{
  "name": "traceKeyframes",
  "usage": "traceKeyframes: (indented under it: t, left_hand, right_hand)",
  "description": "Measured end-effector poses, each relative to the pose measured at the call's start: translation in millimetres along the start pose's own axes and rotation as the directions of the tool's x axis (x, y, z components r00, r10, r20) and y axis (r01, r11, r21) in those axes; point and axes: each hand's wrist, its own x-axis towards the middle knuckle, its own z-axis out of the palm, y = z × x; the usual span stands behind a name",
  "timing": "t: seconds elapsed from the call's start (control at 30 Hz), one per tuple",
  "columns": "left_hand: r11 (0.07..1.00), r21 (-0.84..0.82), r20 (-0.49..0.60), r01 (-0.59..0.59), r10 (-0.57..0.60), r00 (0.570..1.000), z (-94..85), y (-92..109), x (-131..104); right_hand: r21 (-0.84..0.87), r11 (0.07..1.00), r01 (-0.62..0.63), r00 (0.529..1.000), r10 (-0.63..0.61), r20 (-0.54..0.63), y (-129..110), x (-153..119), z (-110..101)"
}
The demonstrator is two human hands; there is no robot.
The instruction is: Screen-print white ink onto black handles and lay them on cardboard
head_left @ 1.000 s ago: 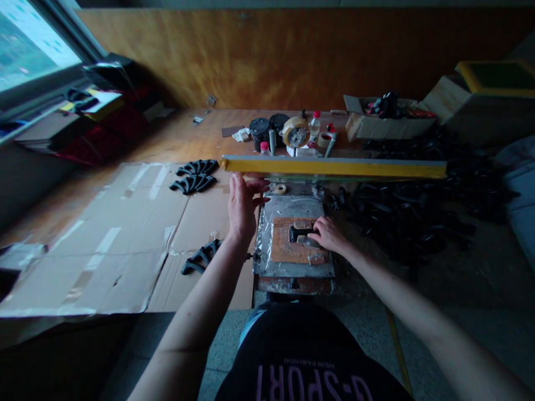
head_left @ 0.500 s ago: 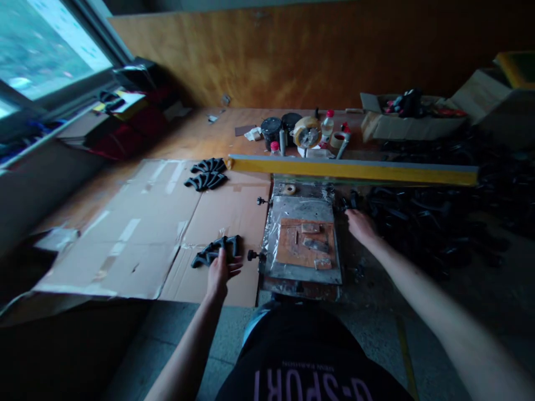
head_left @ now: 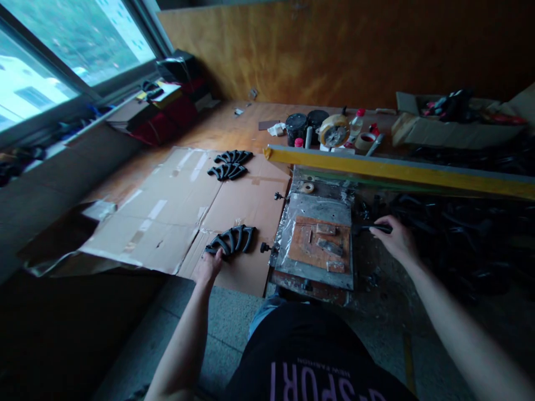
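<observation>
Clear bottle (head_left: pixel 356 126) beside tape roll (head_left: pixel 334 131)

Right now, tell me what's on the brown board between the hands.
The brown board bears three small blocks and a thin strip; the board's surface beneath them is covered and cannot be seen.

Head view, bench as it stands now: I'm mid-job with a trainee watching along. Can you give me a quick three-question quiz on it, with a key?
1. Which of these is nearest the left hand?
A) the bottle with the red cap
B) the near row of black parts
C) the box at the far right

2. True or false: the right hand is empty.

3. Fill in the colour: the front face of the long bar beyond the wooden board is ____.

Key:
1. B
2. False; it holds a black part.
3. Yellow
</observation>
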Motion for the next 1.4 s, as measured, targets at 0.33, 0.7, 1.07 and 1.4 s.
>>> traceKeyframes:
  t: [0.33, 0.7, 1.07, 1.4]
  left_hand:
    - [0.984, 0.094, -0.112, -0.149, 0.159, 0.981, 40.3, 66.3, -46.5]
    - [0.926, 0.095, -0.068, -0.364, 0.371, 0.926, 31.7, 30.3, 15.2]
    - [0.799, 0.152, 0.029, -0.582, 0.585, 0.811, -17.3, 80.3, 257.4]
    - [0.813, 0.124, -0.067, -0.569, 0.579, 0.813, 5.5, 74.3, 259.1]
  right_hand:
    - [-0.002, 0.907, 0.421, 0.907, -0.421, 0.024, -73.3, -46.6, 95.3]
    - [-0.163, 0.845, 0.509, 0.846, -0.526, -0.085, -82.7, -45.7, 105.5]
    - [-0.262, 0.805, 0.533, 0.813, -0.573, -0.106, -68.2, -43.1, 114.2]
    - [-0.07, 0.884, 0.462, 0.883, -0.466, -0.054, -166.4, -23.7, 140.7]
